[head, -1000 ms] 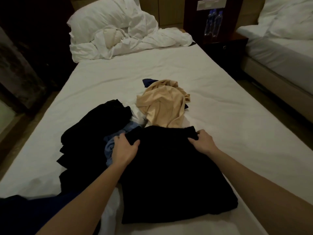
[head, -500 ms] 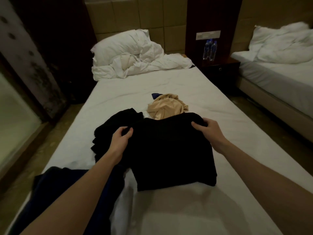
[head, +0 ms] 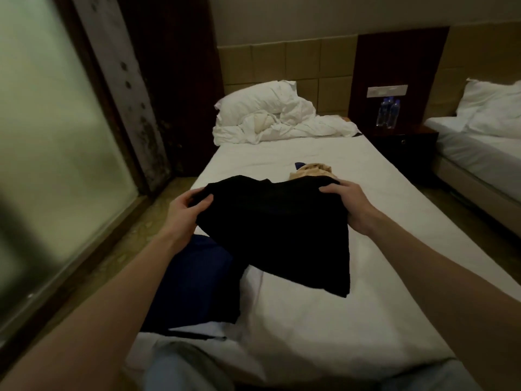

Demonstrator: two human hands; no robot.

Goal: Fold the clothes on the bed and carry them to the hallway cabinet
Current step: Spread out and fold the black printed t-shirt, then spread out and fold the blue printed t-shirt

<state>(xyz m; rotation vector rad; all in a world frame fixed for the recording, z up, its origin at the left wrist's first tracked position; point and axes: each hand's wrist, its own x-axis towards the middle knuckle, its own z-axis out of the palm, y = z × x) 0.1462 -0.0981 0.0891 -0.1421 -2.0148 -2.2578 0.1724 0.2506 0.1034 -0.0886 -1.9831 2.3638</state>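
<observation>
A folded black garment (head: 277, 230) hangs in the air above the white bed (head: 324, 320). My left hand (head: 184, 211) grips its left edge and my right hand (head: 352, 206) grips its right edge, thumbs on top. Its lower corner droops toward the sheet. Behind it, a tan garment (head: 311, 170) with a bit of blue cloth beside it lies on the bed, mostly hidden. A dark blue garment (head: 194, 280) lies at the bed's left edge under my left forearm.
A white pillow and crumpled duvet (head: 270, 117) sit at the head of the bed. A dark nightstand (head: 403, 139) with water bottles (head: 389, 112) stands to the right, then a second bed (head: 479, 153). A frosted glass wall (head: 48, 153) runs along the left.
Both hands have lifted the black garment off the bed and carried it up and slightly left. The view has risen, showing more of the wall and headboard.
</observation>
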